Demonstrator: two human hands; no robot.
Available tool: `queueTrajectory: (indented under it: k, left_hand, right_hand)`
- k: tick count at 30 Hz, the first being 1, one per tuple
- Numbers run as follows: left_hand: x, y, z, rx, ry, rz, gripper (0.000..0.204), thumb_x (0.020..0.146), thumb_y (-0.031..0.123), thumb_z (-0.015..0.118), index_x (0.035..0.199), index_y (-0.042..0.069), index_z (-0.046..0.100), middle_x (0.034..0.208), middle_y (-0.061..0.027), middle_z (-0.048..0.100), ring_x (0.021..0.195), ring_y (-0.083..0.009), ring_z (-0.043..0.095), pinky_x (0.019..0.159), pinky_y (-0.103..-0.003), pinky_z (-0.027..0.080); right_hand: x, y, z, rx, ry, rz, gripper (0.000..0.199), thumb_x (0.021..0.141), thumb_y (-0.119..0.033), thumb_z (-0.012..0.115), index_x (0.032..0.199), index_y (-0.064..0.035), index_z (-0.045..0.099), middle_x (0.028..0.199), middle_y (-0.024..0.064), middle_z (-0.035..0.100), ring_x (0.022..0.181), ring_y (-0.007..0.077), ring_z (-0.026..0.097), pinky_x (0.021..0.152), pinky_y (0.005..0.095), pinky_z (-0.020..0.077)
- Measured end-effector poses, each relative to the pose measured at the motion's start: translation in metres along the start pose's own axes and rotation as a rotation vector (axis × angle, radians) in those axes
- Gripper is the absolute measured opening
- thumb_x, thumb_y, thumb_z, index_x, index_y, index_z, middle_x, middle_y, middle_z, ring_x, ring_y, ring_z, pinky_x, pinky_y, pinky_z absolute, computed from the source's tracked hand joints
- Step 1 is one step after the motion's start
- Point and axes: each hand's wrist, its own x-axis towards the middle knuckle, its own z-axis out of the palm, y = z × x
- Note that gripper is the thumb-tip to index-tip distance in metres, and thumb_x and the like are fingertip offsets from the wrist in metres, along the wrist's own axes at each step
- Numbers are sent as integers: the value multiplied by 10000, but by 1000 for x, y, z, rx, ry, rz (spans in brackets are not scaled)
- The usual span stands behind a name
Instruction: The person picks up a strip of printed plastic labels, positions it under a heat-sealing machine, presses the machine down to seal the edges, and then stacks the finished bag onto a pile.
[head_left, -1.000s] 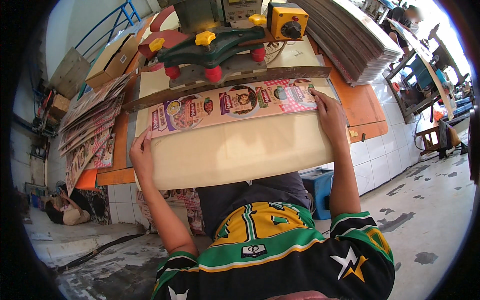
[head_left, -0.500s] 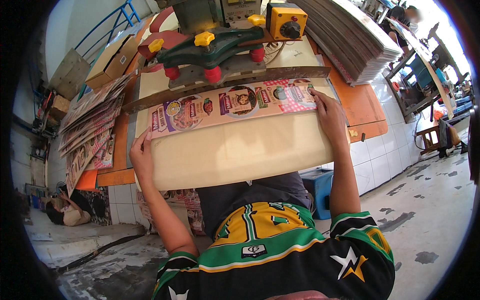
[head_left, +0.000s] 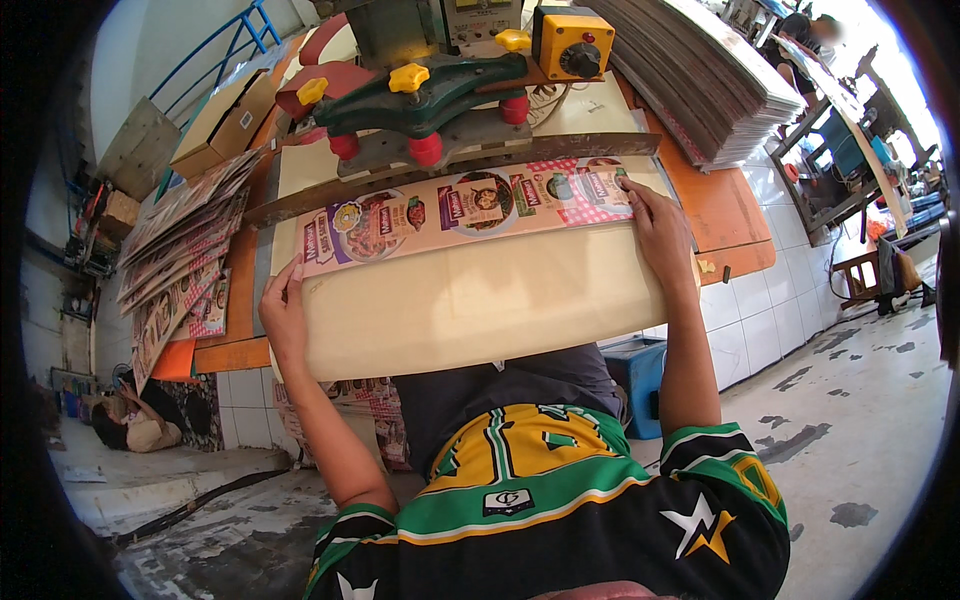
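While the printed cardboard sheet (head_left: pixel 465 205) lies under the far green press (head_left: pixel 420 100), both hands (left (head_left: pixel 285 315), right (head_left: pixel 660 225)) press flat, fingers open, on its near corners.

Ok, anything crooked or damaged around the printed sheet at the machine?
Nothing stands out. The printed sheet lies flat with its far edge under the machine's bar, left hand and right hand on its ends. The sheets at left are fanned loosely, not spilled.

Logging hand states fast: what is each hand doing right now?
Left hand: open, fingers on the left edge of the printed sheet.
Right hand: open, flat on the sheet's right end.
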Motion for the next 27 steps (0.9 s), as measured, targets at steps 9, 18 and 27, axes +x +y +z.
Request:
queueTrajectory:
  k: [9,18,27]
  left_hand:
    - [0,0,-1,3,-4,2,295,1031,194,583,1283,101,706,1020,-166,682,916,-262,640,861,-347,489]
    - [0,-1,-1,-5,2,11,298,1031,239,590,1262,101,719,1056,-175,697,973,-276,662,887,-351,493]
    - [0,-1,1,-3,12,13,306,1035,266,588,1247,93,726,1078,-182,704,1001,-281,669,897,-354,496]
  right_hand:
    - [0,-3,-1,2,2,17,273,1005,-293,585,1205,-196,745,963,152,732,915,340,666,842,438,495]
    - [0,-3,-1,-4,-2,23,275,1003,-293,586,1208,-201,744,957,161,727,911,345,664,842,444,494]
    - [0,-6,-3,-10,-6,9,278,1004,-288,584,1208,-186,742,985,157,734,920,342,664,848,439,492]
